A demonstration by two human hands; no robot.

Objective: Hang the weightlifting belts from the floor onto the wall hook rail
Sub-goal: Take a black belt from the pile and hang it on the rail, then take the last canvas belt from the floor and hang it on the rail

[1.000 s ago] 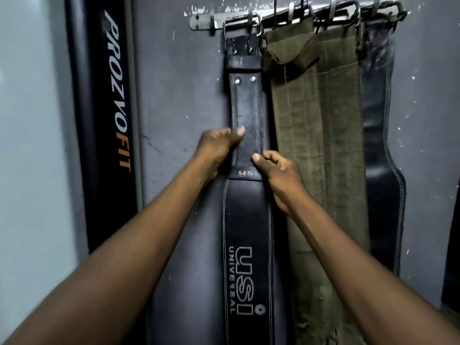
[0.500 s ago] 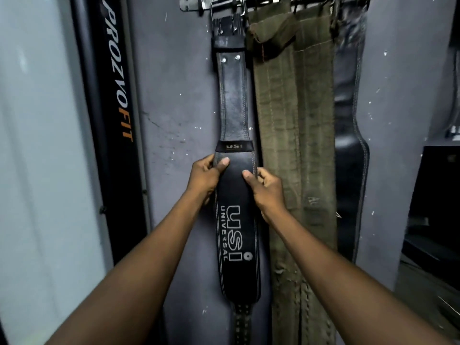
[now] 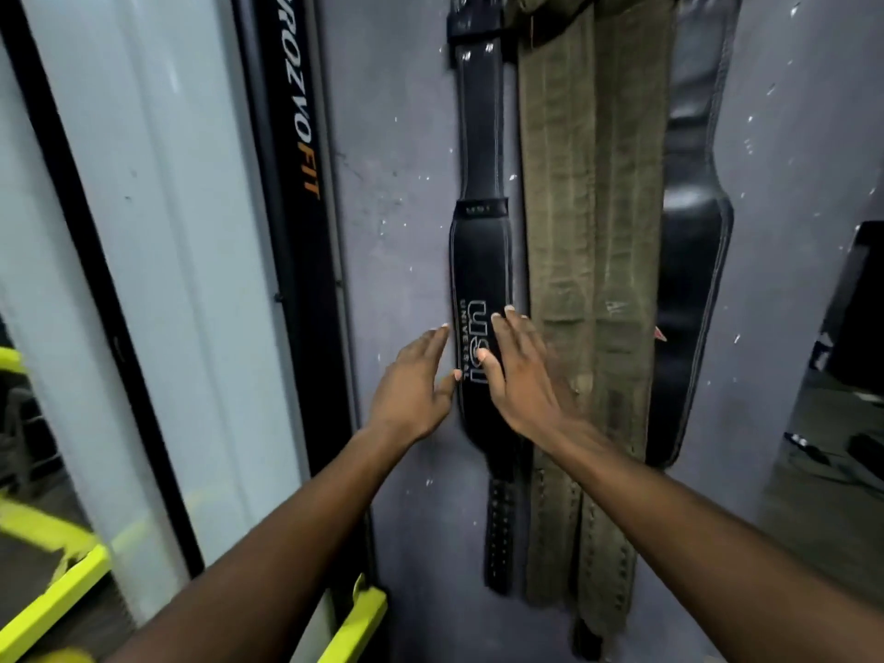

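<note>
Black leather belt [image 3: 480, 260] marked USI UNIVERSAL hanging flat against the grey wall [image 3: 397, 184], top end cut off by the frame edge, perforated tail dangling below. Just beside it on the right, two olive canvas belts [image 3: 588, 232], then another black belt [image 3: 693, 279]. Left hand [image 3: 414, 380] at the belt's left edge, grip spread wide, holding nothing, thumb tip near the edge. Right hand [image 3: 519, 370] over the logo, grip likewise spread and empty, fingers blurred. Further left, a black upright pad [image 3: 299, 136] lettered PROZVOFIT.
</note>
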